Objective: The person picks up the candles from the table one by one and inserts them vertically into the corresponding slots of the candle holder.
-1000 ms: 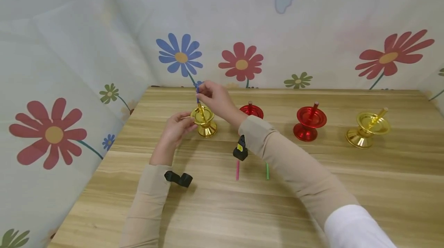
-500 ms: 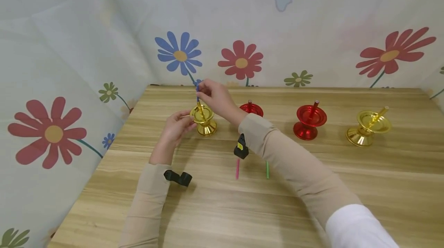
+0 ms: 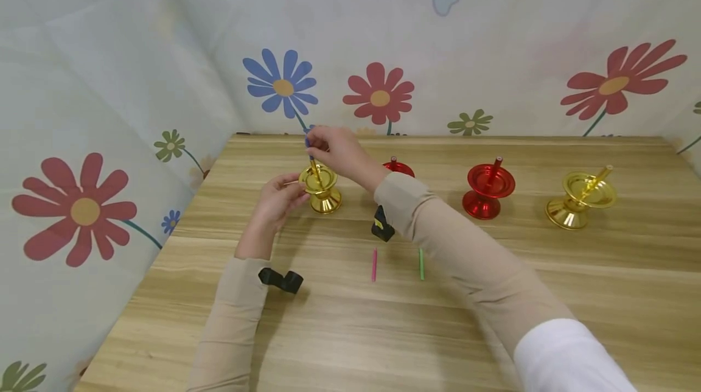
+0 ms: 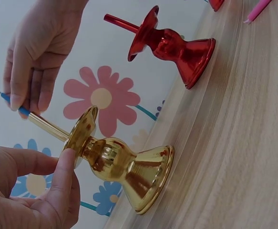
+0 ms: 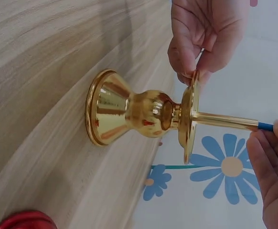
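At the table's left stands a gold candle holder (image 3: 325, 200), a dish on a flared base with a thin upright tube (image 5: 227, 120). My left hand (image 3: 279, 200) pinches the rim of its dish between thumb and fingers. Above it, my right hand (image 3: 342, 151) pinches a thin blue candle (image 4: 23, 110) between thumb and fingertips. The candle's lower end meets the top of the gold tube; in the right wrist view a short blue length (image 5: 265, 126) shows there, and how deep it sits is hidden.
Right of my hands are a red candle holder (image 3: 402, 168) partly behind my right arm, another red one (image 3: 487, 188) and a gold one (image 3: 582, 197). A pink candle (image 3: 374, 265) and a green candle (image 3: 421, 265) lie nearer on the wooden table (image 3: 339, 337). Flowered cloth hangs behind.
My right hand has shifted slightly left with the blue candle, and less blue shows above the tube. My left hand has kept its hold on the dish rim.
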### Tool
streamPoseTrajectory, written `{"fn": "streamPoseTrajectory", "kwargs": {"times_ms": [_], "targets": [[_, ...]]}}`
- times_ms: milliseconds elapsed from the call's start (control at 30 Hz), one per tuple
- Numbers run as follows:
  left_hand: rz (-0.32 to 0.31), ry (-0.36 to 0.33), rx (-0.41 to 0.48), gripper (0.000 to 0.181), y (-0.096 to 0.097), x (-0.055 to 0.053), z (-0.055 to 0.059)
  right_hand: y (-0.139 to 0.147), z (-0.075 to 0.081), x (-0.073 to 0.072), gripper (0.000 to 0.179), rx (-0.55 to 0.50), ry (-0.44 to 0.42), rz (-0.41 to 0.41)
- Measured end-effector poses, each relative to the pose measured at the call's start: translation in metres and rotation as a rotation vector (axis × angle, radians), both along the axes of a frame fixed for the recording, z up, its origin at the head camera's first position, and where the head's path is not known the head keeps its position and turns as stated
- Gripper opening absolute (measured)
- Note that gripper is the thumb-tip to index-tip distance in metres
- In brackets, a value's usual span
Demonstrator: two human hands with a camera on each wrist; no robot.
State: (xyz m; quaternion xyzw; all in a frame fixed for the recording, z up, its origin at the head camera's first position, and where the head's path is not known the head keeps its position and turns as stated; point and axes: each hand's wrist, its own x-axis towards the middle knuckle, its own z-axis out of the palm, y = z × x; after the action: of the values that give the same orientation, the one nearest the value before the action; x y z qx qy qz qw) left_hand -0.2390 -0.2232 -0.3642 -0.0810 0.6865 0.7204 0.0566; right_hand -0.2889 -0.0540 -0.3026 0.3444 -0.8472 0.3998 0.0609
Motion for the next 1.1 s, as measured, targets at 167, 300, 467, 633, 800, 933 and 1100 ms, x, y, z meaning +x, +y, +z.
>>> {"fn": "streamPoseTrajectory", "kwargs": {"times_ms": [167,300,467,633,800,933,1100], "targets": [[0.004,-0.013,-0.004,0.044,0.0,0.001,0.0,0.001,-0.001,0.003,0.013,-0.02,-0.02,-0.005],[0.006,-0.012,-0.005,0.044,0.0,0.001,0.001,0.001,-0.002,0.005,0.014,-0.044,-0.024,-0.013],[0.004,-0.001,0.002,0.043,0.002,0.003,0.001,0.001,-0.004,0.009,0.015,-0.071,-0.047,-0.025],[-0.001,0.006,0.001,0.043,0.004,0.003,0.001,0.001,-0.006,0.009,0.015,-0.106,-0.075,-0.028],[-0.013,0.009,-0.022,0.042,0.003,0.003,0.003,0.002,-0.008,0.009,0.016,-0.133,-0.103,-0.032],[-0.005,-0.005,-0.028,0.042,0.003,0.002,0.004,0.005,-0.008,0.01,0.017,-0.146,-0.119,-0.045],[0.037,-0.055,-0.052,0.042,0.0,0.001,0.003,0.01,-0.006,0.012,0.018,-0.149,-0.117,-0.054]]}}
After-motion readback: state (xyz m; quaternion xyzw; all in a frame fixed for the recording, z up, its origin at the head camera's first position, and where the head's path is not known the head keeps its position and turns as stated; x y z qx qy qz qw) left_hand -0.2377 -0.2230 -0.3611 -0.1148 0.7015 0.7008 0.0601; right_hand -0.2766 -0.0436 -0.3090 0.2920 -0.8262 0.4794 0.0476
